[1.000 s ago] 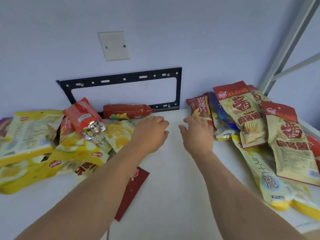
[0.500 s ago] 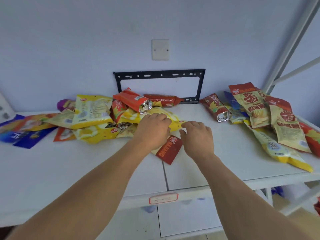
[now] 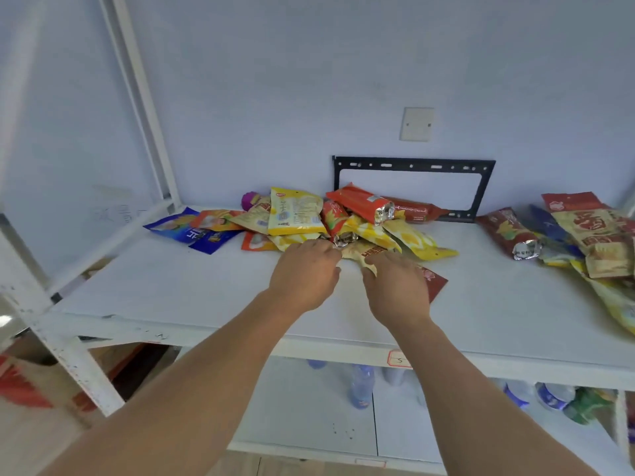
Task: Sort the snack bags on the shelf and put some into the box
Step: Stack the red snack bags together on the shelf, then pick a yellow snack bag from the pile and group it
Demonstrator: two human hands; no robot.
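Note:
A heap of snack bags lies at the back middle of the white shelf (image 3: 171,286): a yellow bag (image 3: 295,214), an orange bag (image 3: 364,204) on top, and blue bags (image 3: 182,228) to the left. A tan bag with a dark red end (image 3: 434,283) lies in front of the heap. My right hand (image 3: 395,286) lies over it, the thumb pinching its lifted near corner. My left hand (image 3: 305,273) is just left of it with fingers curled down at the heap's front edge; its fingertips are hidden. I see no box clearly.
A second pile of tan-and-red bags (image 3: 598,235) fills the shelf's right end, with a dark red bag (image 3: 512,231) beside it. White shelf posts (image 3: 144,97) rise at the left. A black bracket (image 3: 484,187) hangs on the wall. Bottles (image 3: 360,386) stand on the lower shelf.
The view has pulled back and swung left, showing the shelf's left end. Both hands came from the back of the shelf to the tan bag, and the right hand now covers it.

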